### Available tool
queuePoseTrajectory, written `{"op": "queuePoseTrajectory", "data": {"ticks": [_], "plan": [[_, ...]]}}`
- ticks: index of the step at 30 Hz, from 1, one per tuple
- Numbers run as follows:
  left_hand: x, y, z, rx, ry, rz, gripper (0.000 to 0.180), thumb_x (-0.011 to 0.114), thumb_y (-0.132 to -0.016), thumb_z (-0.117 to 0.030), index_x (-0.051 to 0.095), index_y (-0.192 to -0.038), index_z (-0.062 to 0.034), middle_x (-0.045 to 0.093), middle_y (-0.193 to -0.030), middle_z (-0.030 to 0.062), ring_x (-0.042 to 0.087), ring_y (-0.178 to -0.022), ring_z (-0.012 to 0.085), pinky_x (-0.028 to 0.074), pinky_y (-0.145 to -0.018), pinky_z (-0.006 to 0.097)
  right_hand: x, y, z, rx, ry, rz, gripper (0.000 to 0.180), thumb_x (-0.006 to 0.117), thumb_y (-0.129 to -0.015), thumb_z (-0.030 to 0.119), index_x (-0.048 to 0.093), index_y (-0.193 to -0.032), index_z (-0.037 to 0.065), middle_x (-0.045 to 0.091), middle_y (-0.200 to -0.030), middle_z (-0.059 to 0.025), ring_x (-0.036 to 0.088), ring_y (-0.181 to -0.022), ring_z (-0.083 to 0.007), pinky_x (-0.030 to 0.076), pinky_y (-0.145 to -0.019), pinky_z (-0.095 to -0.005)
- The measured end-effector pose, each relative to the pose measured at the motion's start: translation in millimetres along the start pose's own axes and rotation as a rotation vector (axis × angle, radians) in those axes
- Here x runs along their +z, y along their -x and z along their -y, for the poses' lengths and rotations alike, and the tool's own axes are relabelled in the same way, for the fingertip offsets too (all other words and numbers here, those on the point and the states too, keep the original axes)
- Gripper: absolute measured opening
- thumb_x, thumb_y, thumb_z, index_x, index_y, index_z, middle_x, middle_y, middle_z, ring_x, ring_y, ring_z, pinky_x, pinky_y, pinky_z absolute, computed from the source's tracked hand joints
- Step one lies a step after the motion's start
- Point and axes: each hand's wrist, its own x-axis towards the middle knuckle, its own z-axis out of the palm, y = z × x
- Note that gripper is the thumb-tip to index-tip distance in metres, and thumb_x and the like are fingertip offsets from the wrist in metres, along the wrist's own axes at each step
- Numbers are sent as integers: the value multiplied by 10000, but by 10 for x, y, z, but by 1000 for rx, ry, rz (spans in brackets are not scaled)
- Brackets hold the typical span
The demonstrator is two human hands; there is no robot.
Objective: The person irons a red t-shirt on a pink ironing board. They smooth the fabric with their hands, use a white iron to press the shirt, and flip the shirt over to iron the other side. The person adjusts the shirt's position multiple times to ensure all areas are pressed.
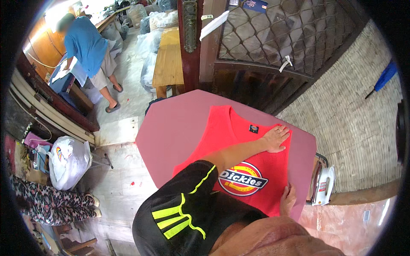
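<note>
Resting our flat left hand (pixel 275 139), grip released, on the red sleeveless fabric top (pixel 275 170) upon the mauve angular surface (pixel 171 123), we could not tell our right hand's (pixel 288 199) grip beside its edge.

Place: a small garment workshop, by the look of it from where I stand
Worktop (pixel 166 128): mauve-covered, a red sleeveless top (pixel 222 143) spread on it
Iron (pixel 326 185): white, just beside the worktop's right end
Back room (pixel 133 70): a person (pixel 87 45) bending over pale cloth (pixel 79 71), stuffed plastic bags (pixel 163 20) behind
</note>
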Motion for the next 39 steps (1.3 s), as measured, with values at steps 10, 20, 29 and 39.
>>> {"op": "queuePoseTrajectory", "data": {"ticks": [10, 20, 29, 39], "plan": [[17, -15, 43, 12, -100, -56, 763, 497, -944, -517, 375, -1507, -17, 333, -1591, 175, 281, -1479, 350, 215, -1213, 469, -160, 112, -350, -22, -513, 107, 336, 644, -938, 65, 599, -1271, 44, 653, -972, -85, 595, -823, -151, 501, -747, -300], [1, -92, 3, 50, -207, -22, 746, 486, -943, -540, 431, -1477, -20, 367, -1575, 174, 317, -1468, 345, 266, -1193, 475, -126, 107, -743, -176, -293, -73, 234, 660, -931, 110, 635, -1143, 13, 674, -1061, -162, 663, -850, -302, 535, -766, -376], [184, -89, 332, 43, -189, -42, 688, 530, -957, -480, 409, -1492, -65, 318, -1599, 171, 274, -1477, 392, 256, -1183, 538, -235, -56, -460, 53, -502, 38, 448, 763, -855, 103, 557, -1250, 59, 717, -958, -89, 691, -743, -171, 556, -673, -325], [269, 692, -2233, -80, -26, 53, 763, 619, -897, -433, 395, -1464, 28, 280, -1584, 238, 257, -1468, 440, 236, -1178, 564, -228, -73, -457, 124, -614, 74, 589, 744, -835, 21, 479, -1355, 97, 711, -887, -71, 702, -772, -156, 564, -678, -294]]}}
